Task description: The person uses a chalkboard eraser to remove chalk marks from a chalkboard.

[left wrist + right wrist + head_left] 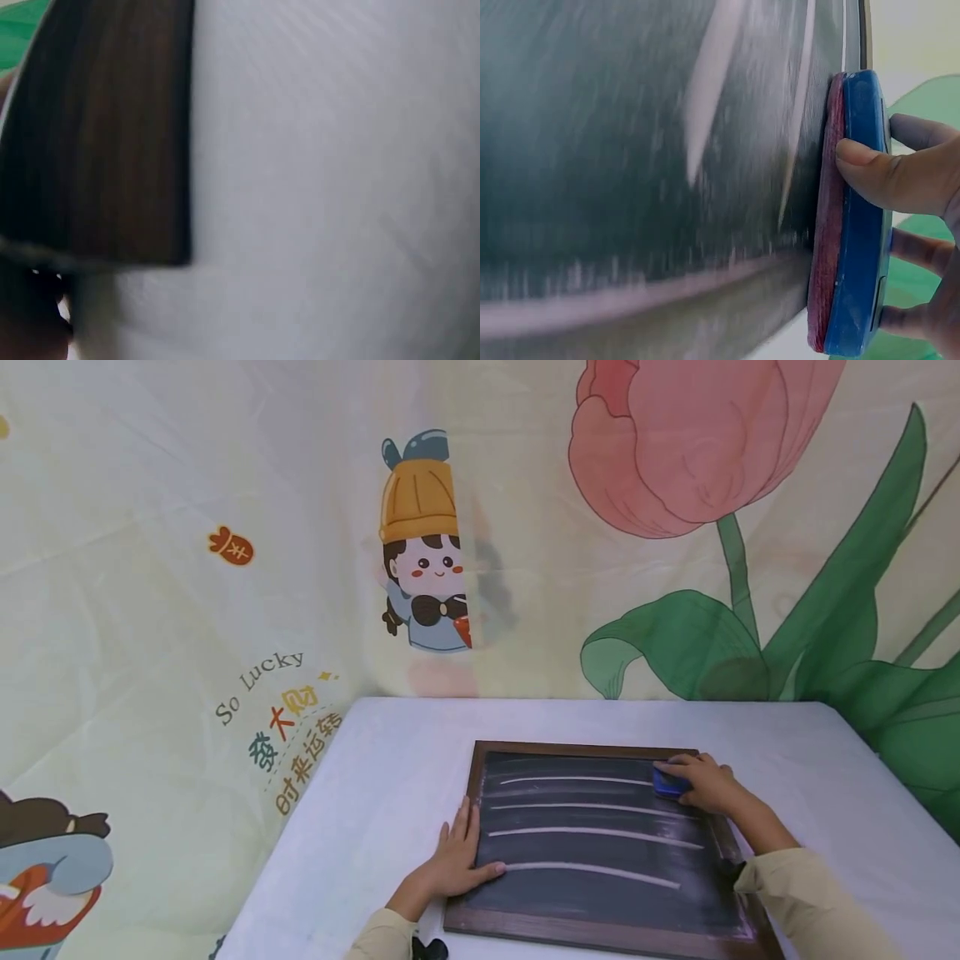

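Observation:
A framed blackboard (592,902) lies on the table, crossed by several long white chalk lines. My right hand (708,783) grips a blue board eraser (670,783) at the board's upper right, over the right end of the top line. Close up in the right wrist view, thumb and fingers hold opposite sides of the eraser (862,210), its reddish felt face against the board. My left hand (453,864) rests at the board's left edge, fingers extended along the frame and thumb on the surface. The left wrist view shows mostly the brown wooden frame (135,150).
A white-covered table (375,777) extends around the board. Behind it hangs a printed cloth backdrop (525,468) with a tulip and cartoon figures. Pale chalk smears (723,902) mark the board's lower right. A small black object (430,950) sits by the left sleeve.

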A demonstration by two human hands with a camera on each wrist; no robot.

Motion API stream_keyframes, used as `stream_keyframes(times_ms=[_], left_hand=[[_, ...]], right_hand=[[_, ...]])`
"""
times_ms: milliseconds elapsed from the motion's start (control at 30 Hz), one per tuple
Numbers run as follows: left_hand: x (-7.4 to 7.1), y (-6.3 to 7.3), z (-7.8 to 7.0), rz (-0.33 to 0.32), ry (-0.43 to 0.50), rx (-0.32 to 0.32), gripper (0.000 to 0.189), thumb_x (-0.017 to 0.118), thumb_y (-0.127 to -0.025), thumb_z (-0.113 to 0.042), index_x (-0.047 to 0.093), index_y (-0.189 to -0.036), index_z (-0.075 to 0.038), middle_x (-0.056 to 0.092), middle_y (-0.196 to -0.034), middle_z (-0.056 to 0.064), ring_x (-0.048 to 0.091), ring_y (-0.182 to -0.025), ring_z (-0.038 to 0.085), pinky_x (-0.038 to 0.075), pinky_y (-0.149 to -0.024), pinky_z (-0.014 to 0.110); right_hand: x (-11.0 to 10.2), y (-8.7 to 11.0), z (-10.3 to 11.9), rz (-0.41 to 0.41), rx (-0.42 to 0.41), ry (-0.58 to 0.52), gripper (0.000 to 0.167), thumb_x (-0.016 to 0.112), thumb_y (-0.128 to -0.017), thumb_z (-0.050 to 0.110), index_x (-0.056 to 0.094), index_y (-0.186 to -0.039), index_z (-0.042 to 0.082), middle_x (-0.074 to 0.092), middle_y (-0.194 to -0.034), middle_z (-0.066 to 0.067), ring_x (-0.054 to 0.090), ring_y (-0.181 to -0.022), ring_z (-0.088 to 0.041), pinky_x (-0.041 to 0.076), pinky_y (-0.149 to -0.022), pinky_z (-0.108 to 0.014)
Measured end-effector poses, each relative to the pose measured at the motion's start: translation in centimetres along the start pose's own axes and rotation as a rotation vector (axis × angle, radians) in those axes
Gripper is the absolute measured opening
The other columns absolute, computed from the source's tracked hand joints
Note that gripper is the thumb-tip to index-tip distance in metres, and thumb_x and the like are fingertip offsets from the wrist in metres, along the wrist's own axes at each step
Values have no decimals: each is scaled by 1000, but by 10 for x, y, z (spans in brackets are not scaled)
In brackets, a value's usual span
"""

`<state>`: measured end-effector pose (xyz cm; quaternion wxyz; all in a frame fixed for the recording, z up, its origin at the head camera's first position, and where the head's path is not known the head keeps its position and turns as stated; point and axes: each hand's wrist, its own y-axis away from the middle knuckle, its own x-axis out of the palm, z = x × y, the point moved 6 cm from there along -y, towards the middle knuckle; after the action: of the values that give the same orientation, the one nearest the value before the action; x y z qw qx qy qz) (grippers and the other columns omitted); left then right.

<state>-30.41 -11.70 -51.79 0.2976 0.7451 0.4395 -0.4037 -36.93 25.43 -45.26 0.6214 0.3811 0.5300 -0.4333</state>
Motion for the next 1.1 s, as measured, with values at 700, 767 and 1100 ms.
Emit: stream_keyframes(times_ms=[700,767,1100], left_hand=[[-2,0,9,50,177,60,72,37,-97,-35,-1,-144,4,-18,-150,20,-7,-140,35,-4,-107,57],[-2,0,9,44,172,70,70,36,-97,-30,-1,-144,5,-18,-150,20,-6,-140,35,-4,-107,57],[-4,2,5,34,162,76,67,37,-94,-20,1,-144,7,-16,-151,20,-7,-140,35,-3,-107,57]], right_hand=[[13,-51,74,-21,-108,-46,60,73,-74,9,52,-130,16,50,-127,-16,44,-109,-43,35,-80,-63],[15,-56,83,-18,-124,-57,60,73,-74,8,52,-130,16,50,-128,-16,43,-108,-42,35,-81,-62],[21,-78,128,2,-187,-71,60,72,-74,7,53,-130,17,51,-127,-13,43,-109,-39,34,-82,-60]])
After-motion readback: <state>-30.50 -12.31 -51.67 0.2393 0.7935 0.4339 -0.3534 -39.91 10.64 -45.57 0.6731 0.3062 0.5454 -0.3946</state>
